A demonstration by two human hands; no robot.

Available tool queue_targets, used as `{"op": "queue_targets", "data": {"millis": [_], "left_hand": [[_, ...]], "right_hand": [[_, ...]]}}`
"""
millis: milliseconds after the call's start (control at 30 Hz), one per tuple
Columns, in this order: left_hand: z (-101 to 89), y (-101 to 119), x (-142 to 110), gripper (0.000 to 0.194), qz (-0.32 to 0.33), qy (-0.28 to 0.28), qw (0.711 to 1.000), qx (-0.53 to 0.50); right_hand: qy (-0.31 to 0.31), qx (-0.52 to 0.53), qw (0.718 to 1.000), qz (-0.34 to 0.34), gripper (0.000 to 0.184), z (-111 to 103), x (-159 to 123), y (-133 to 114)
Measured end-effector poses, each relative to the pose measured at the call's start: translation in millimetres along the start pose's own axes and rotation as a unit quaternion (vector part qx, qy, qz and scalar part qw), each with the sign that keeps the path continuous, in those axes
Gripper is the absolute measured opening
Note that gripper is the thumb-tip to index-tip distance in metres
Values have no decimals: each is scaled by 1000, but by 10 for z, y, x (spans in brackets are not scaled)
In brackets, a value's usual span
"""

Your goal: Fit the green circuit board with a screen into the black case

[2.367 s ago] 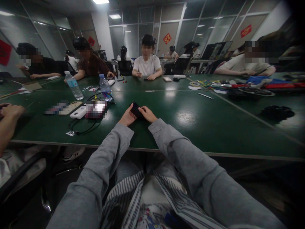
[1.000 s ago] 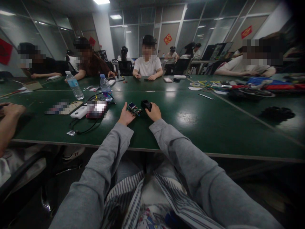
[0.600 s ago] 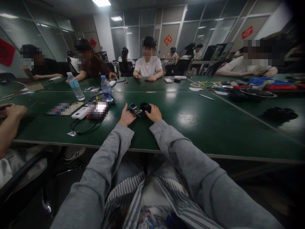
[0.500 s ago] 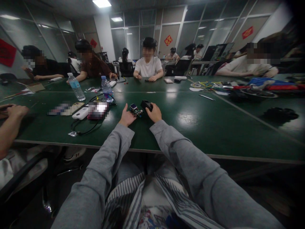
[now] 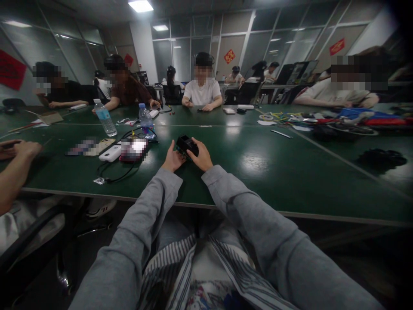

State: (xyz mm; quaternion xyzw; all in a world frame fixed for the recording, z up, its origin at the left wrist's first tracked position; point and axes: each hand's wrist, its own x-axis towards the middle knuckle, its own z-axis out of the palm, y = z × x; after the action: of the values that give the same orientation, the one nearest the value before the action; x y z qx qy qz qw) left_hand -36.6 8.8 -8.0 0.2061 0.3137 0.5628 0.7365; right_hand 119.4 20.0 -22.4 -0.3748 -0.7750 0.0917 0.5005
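Above the green table, my right hand [image 5: 203, 156] grips a black plastic housing [image 5: 188, 144] with a rectangular window, thumb on its near side. My left hand [image 5: 173, 159] cradles a green circuit board [image 5: 181, 151], its thumb pointing up. The housing lies over the board and hides most of it, the small screen included. Only a strip of the board shows beneath the housing. Whether the two parts are seated together, I cannot tell.
Left of my hands lie a white power bank [image 5: 110, 152], a red-edged phone [image 5: 133, 150] and a black cable. Beyond stand two water bottles [image 5: 105, 118]. Wires [image 5: 274, 116] and a pen [image 5: 281, 134] lie to the right. Other people sit around the green table [image 5: 245, 185].
My right hand has moved left with the black housing, bringing it from beside the circuit board to over it. My left hand stays nearly in place.
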Motion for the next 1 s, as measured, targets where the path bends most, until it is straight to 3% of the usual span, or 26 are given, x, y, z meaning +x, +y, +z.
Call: {"op": "queue_targets", "data": {"millis": [667,867,1000], "left_hand": [[63,19,-17,52,19,34,998,-40],[72,6,3,38,33,66,997,0],[64,-3,0,39,39,71,997,14]], "right_hand": [[-73,-2,997,-14,69,69,-32,79],[-103,61,993,13,66,118,-25,134],[-93,152,979,99,58,142,-3,146]]}}
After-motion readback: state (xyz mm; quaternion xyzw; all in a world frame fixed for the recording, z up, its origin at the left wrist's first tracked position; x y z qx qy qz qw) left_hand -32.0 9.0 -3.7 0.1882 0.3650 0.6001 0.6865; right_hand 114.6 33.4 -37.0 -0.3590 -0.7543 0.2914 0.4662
